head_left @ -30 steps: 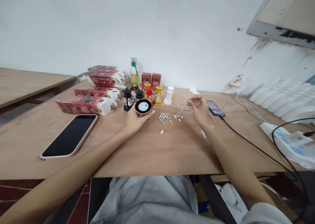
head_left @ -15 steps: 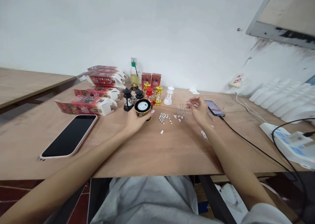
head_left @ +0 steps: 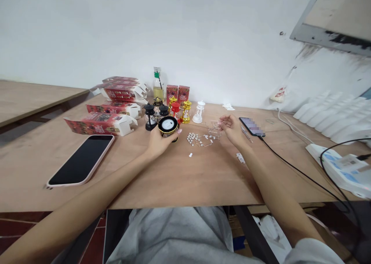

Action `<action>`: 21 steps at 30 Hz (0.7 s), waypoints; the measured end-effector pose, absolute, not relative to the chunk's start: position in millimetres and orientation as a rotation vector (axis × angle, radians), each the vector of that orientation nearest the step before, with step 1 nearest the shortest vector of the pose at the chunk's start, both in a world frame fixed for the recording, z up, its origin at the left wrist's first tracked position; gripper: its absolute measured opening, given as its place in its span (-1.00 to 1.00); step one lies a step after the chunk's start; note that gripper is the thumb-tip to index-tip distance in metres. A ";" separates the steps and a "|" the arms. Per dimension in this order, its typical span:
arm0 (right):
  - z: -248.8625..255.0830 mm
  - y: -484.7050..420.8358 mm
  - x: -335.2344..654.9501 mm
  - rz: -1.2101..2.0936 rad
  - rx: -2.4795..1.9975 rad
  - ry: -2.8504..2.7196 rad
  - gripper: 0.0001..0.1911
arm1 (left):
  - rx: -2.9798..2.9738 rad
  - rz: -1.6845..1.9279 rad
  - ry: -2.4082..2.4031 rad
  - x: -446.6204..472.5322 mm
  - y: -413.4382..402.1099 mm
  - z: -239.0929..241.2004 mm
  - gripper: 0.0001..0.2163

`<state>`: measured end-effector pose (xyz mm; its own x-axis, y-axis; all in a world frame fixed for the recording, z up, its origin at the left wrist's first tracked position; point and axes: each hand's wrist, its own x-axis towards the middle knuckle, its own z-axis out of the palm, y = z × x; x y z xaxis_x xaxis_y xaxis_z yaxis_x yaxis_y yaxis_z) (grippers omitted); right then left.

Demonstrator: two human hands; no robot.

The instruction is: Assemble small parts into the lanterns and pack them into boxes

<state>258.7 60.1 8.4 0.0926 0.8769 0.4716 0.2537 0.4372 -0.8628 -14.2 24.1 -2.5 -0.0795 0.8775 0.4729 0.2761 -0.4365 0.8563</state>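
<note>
- Black and gold, the held lantern [head_left: 168, 124] is left of the small discs [head_left: 191, 137]; the left hand [head_left: 159, 144] clasps its side, probably to leave the round end, with its white centre, uncovered and tilted toward the person.
- Right of the discs, the right hand [head_left: 234, 132] pinches thumb and fingertips together at the thin wires [head_left: 214, 132], apparently on a strand too fine to trace.
- These wires lie tangled on the counter [head_left: 188, 179] just right of the discs, seemingly for easy picking by those fingertips.
- Beyond the discs, 1 white lantern [head_left: 198, 112] and 1 red lantern [head_left: 175, 108] stand upright, perhaps grouped there to be out of the forearms' way.
- Well left of the discs, red boxes [head_left: 100, 125] lie on their sides, flaps open toward the hands, likely for reach.
- Right of the discs, 1 phone [head_left: 251, 126] lies screen up, presumably to be viewed.
</note>
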 end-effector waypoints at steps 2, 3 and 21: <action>11.2 57.9 258.1 0.773 -1.010 -1.409 -0.69 | 1.669 1.531 1.212 -14.3 23.5 -2.4 -0.64; 12.3 56.4 257.7 0.872 -0.997 -1.409 -0.66 | 1.651 1.515 1.191 -14.3 23.4 -2.2 -0.66; -16.6 -0.6 172.8 1.245 -0.891 -2.084 -0.69 | 0.875 1.459 1.039 -19.2 27.1 8.7 -0.61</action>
<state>172.8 -0.6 -16.6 -0.6300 0.7675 0.1188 0.2594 0.3521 -0.8993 -19.2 27.1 8.7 -0.1389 0.9901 -0.0224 -0.3448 -0.0272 0.9383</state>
